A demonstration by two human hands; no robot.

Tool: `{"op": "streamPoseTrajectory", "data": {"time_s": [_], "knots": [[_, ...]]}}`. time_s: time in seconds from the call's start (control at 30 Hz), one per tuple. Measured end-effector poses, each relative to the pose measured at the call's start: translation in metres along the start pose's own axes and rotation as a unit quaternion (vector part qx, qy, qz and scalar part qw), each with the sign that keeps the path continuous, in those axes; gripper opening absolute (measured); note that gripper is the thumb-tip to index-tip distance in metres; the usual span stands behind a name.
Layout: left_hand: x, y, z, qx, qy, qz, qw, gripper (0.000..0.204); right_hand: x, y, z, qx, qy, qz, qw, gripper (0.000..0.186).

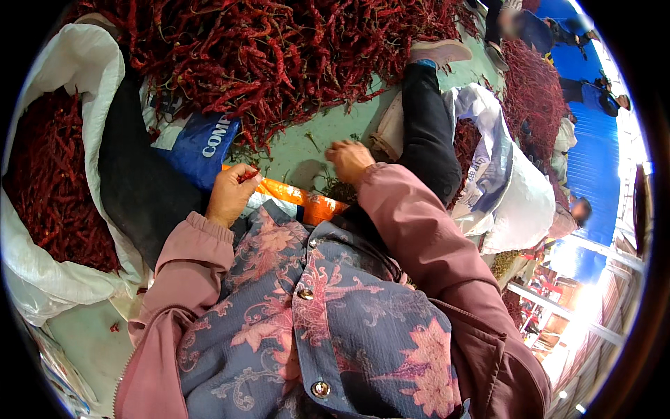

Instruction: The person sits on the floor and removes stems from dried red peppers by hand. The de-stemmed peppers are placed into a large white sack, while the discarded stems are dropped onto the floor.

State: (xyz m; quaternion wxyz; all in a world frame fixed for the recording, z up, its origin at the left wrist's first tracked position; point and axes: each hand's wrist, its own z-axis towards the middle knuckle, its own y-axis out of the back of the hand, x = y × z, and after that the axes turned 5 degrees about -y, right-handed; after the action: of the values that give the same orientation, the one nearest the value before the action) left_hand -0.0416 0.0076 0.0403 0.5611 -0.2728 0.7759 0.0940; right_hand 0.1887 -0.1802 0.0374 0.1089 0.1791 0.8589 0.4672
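Observation:
My left hand (230,192) is closed, with a small red dried chili (249,175) pinched between thumb and fingers. It is held over my lap, beside a blue and white plastic bag (202,157). To its right, my right hand (351,162) has its fingers curled in; anything inside them is hidden or too small to make out. Beneath and beside that hand lies a little heap of greenish-brown stems (338,188). A large heap of dried red chilies (300,59) spreads over the floor in front of both hands.
A white woven sack (108,59) of chilies stands open at my left. Another white sack (523,202), also with chilies, is by my right leg (429,126). Orange printed plastic (289,194) lies across my lap. Other people and another chili heap (530,98) are at far right.

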Motion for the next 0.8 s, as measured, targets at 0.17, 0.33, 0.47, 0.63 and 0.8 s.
{"op": "streamPoseTrajectory", "data": {"time_s": [0.17,0.33,0.47,0.63,0.8], "knots": [[0.004,0.005,-0.002,0.008,0.0,0.013,1.0,0.008,0.031,-0.007,0.025,-0.232,-0.029,0.082,0.969,0.023],[-0.003,0.005,-0.004,0.0,0.027,-0.01,1.0,0.009,0.021,-0.028,0.006,0.037,0.12,0.033,0.992,0.025],[-0.001,0.004,-0.002,0.009,0.027,-0.006,1.0,0.009,-0.004,-0.057,-0.006,0.166,0.002,0.0,0.986,0.018],[-0.002,0.004,-0.002,0.011,0.037,-0.007,0.999,0.008,-0.004,0.002,0.013,-0.095,-0.095,0.131,0.982,0.029],[-0.002,0.003,0.0,0.024,0.037,0.019,0.999,0.005,-0.06,0.056,0.061,-0.223,-0.236,0.307,0.895,0.05]]}}
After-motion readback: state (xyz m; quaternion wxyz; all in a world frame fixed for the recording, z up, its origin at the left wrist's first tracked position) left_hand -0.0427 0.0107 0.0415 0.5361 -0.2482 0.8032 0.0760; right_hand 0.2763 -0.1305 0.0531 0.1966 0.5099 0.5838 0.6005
